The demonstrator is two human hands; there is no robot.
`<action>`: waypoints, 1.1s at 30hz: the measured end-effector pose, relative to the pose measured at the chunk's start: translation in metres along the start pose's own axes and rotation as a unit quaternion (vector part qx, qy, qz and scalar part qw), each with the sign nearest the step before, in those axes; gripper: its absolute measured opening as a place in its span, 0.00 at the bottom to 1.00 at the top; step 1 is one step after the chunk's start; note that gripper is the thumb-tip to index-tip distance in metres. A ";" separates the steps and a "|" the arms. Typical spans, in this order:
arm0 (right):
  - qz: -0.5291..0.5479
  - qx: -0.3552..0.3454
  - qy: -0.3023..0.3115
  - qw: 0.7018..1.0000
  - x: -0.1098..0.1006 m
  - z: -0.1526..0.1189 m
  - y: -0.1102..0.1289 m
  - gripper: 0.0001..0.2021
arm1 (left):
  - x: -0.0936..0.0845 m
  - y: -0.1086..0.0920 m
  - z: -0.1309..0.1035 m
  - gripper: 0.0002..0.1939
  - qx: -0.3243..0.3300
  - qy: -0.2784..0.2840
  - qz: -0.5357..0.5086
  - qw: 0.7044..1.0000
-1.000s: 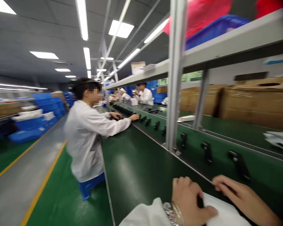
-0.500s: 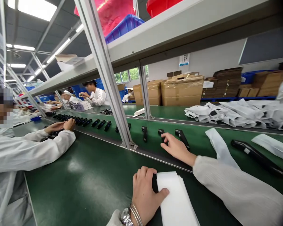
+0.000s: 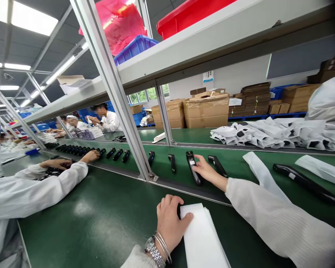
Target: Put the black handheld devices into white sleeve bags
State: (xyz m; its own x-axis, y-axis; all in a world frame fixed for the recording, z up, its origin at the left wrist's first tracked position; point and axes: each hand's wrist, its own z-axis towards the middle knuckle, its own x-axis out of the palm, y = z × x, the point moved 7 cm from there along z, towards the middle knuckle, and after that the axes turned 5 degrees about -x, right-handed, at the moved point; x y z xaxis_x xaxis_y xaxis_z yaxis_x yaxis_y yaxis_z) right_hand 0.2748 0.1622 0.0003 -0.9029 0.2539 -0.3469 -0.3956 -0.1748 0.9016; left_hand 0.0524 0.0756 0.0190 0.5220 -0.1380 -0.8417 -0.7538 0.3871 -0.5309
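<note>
My right hand [image 3: 205,167] is closed on a black handheld device [image 3: 194,175] with a small white label, its thumb and fingers at the device's side. The device is tilted, top end away from me, over the green belt. Closer to me, my left hand [image 3: 171,223] is at the left edge of a stack of flat white sleeves [image 3: 202,234]. Its thumb presses on the top sleeve and its fingers curl at the side. Another black device [image 3: 217,166] is just right of my right hand, and one more [image 3: 172,163] lies to its left.
A metal post [image 3: 114,89] rises left of my hands, under a shelf [image 3: 212,41]. White sleeves [image 3: 259,175] and a larger-looking black device [image 3: 304,182] lie right. Filled white sleeves [image 3: 279,132] are piled behind. At left, a co-worker's sleeved arm [image 3: 53,186] reaches over the table.
My right hand has closed on the black device and tilted it, so its label shows. My left hand stays on the sleeves. The co-worker's hands have moved apart, and the view has shifted slightly.
</note>
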 end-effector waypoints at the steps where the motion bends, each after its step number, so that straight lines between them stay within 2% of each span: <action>1: 0.024 -0.012 0.001 1.000 -0.001 -0.012 0.004 0.28 | 0.000 -0.002 -0.001 0.13 0.004 0.005 0.002 1.000; 6: 0.145 -0.053 0.000 0.988 -0.004 -0.066 0.019 0.29 | 0.003 -0.012 -0.006 0.22 0.033 0.083 0.006 0.996; 8: 0.201 -0.058 -0.018 0.978 -0.005 -0.076 0.021 0.29 | 0.003 -0.012 -0.005 0.23 0.031 0.102 0.010 0.994; 10: 0.231 -0.057 -0.034 0.971 -0.004 -0.079 0.022 0.29 | 0.003 -0.011 0.000 0.19 0.024 0.101 0.016 0.994; 14: 0.263 -0.059 -0.049 0.962 0.000 -0.077 0.025 0.31 | 0.002 -0.005 0.008 0.02 0.026 0.066 0.001 0.997; 17: 0.293 -0.060 -0.051 0.953 0.003 -0.075 0.026 0.33 | 0.000 -0.003 0.006 0.08 0.052 0.022 -0.009 0.998; 20: 0.329 -0.065 -0.053 0.941 0.003 -0.074 0.029 0.37 | -0.002 -0.009 -0.002 0.12 0.115 -0.008 0.008 0.993; 24: 0.353 -0.069 -0.054 0.931 0.002 -0.074 0.038 0.41 | -0.008 -0.020 -0.011 0.07 0.165 -0.029 0.010 0.986; 29: 0.358 -0.079 -0.033 0.930 0.006 -0.083 0.057 0.41 | -0.012 -0.031 -0.017 0.07 0.212 -0.045 0.056 0.975; 33: 0.355 -0.073 -0.024 0.932 0.007 -0.088 0.065 0.39 | -0.018 -0.032 -0.017 0.09 0.220 -0.076 0.079 0.969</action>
State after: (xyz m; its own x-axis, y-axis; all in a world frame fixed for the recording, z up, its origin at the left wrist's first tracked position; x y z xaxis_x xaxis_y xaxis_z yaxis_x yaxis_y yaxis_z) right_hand 0.2279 0.0693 0.0336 -0.9383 0.0661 0.3394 0.2773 -0.4425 0.8528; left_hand 0.0604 0.0501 0.0499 0.4911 0.0773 -0.8677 -0.6040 0.7479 -0.2753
